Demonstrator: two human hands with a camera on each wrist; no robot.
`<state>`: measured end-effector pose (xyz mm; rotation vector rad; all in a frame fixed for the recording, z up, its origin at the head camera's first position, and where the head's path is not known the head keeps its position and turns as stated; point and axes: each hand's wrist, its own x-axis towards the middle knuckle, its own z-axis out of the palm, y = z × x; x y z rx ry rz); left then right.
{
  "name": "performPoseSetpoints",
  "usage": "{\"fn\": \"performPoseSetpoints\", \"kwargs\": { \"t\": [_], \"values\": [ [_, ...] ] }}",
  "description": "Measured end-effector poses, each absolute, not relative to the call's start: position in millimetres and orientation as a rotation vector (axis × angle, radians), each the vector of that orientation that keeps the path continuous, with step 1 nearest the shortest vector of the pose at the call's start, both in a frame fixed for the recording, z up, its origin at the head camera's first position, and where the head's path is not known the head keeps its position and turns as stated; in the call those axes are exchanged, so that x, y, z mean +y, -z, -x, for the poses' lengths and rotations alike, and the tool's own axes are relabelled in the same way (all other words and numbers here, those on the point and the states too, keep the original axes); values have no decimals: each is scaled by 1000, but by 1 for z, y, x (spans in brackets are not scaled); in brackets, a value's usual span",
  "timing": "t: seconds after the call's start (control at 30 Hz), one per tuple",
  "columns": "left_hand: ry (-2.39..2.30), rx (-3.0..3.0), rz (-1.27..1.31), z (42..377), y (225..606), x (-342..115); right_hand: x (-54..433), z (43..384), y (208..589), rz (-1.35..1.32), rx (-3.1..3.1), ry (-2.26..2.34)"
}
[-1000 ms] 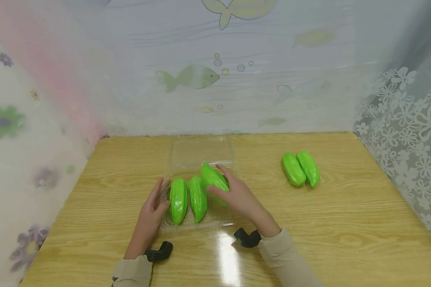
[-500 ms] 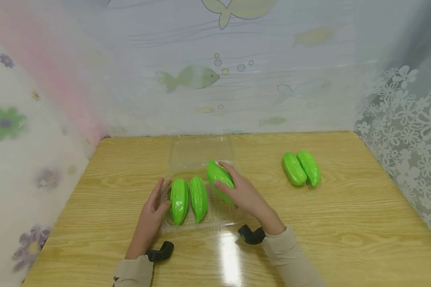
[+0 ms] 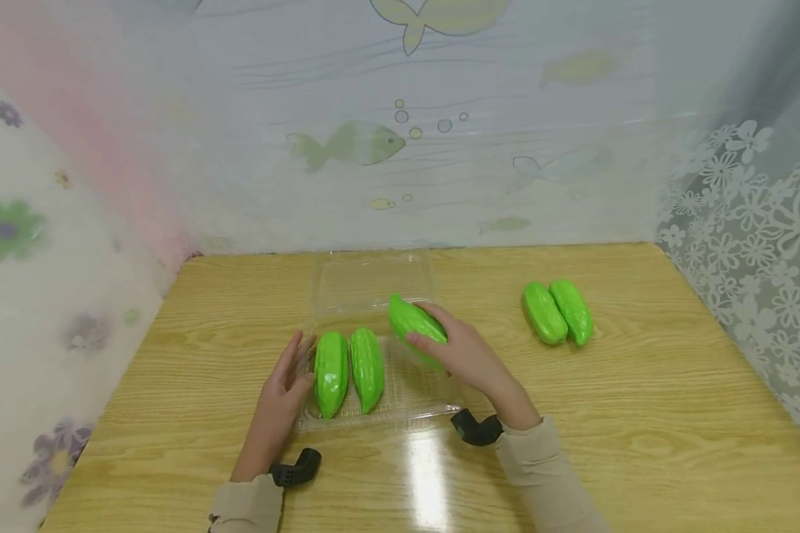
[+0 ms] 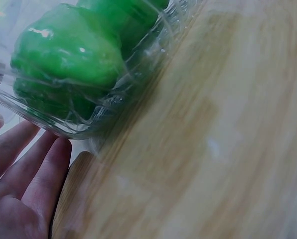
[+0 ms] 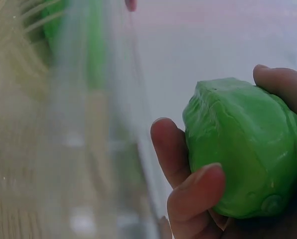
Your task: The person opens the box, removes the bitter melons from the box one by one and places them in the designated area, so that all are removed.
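My right hand grips a bright green ridged gourd, holding it tilted above the right part of a clear plastic clamshell box. In the right wrist view, fingers curl round the gourd. Two similar gourds lie side by side inside the box, the left one and the middle one. At the box's left side is my left hand. Its fingers reach fairly straight against the plastic wall in the left wrist view.
The box's clear lid lies folded back toward the wall. Two more green gourds, a left one and a right one, rest together at the right of the wooden table. Patterned curtains border the back and sides.
My right hand has lifted the gourd and carried it a little to the right, away from the middle gourd. The left hand stays in place.
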<state>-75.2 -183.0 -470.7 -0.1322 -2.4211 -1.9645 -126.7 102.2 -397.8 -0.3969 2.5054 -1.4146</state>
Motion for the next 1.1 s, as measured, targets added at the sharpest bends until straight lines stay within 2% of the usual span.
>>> {"fn": "performPoseSetpoints", "kwargs": {
  "t": [0.7, 1.1],
  "values": [
    [1982, -2438, 59, 74, 469, -181, 140, 138, 395, 309, 2575, 1348],
    [1987, -2433, 123, 75, 469, -182, 158, 143, 394, 317, 2643, 1359]
  ]
}}
